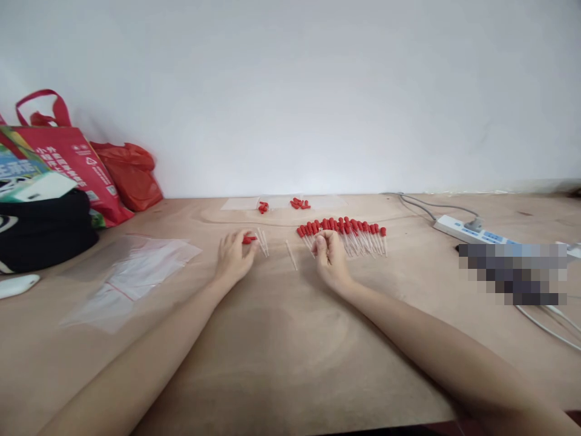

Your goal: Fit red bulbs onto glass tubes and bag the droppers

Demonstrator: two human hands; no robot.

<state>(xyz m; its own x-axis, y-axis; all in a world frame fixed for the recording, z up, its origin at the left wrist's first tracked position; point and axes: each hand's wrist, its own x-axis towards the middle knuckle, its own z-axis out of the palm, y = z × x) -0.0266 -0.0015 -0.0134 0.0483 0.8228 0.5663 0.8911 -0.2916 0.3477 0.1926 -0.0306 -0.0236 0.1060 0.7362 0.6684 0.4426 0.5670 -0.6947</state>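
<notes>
- The left hand (pixel 232 257) is half curled beside a few red rubber bulbs (pixel 247 240); whether it grips one, I cannot tell
- The right hand (pixel 332 257) presses thumb and forefinger together before the row of red-bulbed droppers (pixel 345 224); what they pinch is unclear
- The droppers lie side by side, bulbs wallward, probably to keep them orderly
- Loose clear tubes (pixel 291 255) lie between the hands, likely for easy reach
- Clear zip bags (pixel 149 266) lie left, seemingly kept aside for working room
</notes>
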